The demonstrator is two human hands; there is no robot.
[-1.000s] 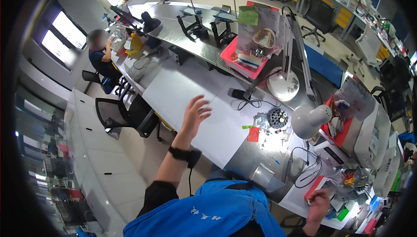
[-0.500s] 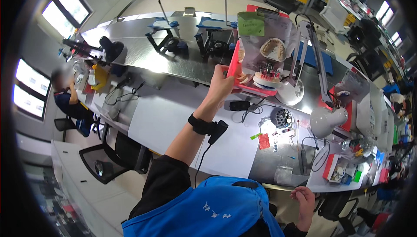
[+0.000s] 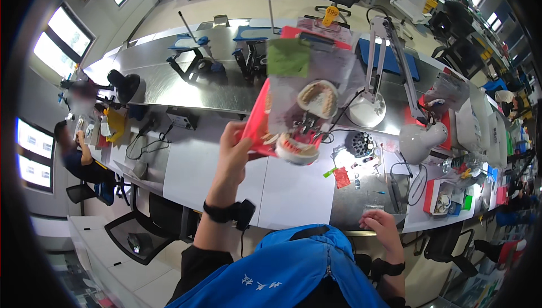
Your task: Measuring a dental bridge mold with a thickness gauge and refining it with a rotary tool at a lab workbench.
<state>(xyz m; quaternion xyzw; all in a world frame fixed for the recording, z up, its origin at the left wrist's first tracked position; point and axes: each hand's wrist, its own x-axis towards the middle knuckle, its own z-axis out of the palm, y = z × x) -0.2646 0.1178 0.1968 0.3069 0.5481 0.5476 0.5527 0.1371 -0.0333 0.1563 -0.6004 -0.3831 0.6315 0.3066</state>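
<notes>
My left hand [image 3: 232,147] is closed on the left side of a red tray [image 3: 259,117], which is tilted and held above the white worktop. Inside the tray are a dental arch model [image 3: 318,99] with cream teeth and a second model [image 3: 297,150] with a pink gum and white base. Dark metal parts [image 3: 307,123] lie between the two. Behind them stands a paper sheet in a clear sleeve [image 3: 333,62] with a green note [image 3: 288,57]. My right hand [image 3: 379,223] hovers at the bench's front edge, fingers loosely bent and apart, nothing visible in them.
A white desk lamp [image 3: 366,110] and a second lamp head [image 3: 420,143] stand at the right. Near them are a round dark bur holder [image 3: 359,143], a red packet [image 3: 341,177] and cables. Black chairs [image 3: 138,229] stand at left; a co-worker [image 3: 82,155] sits beyond.
My left hand has brought the red tray with its models nearer and to the left, off the far bench edge. My right hand has risen toward the bench's front edge.
</notes>
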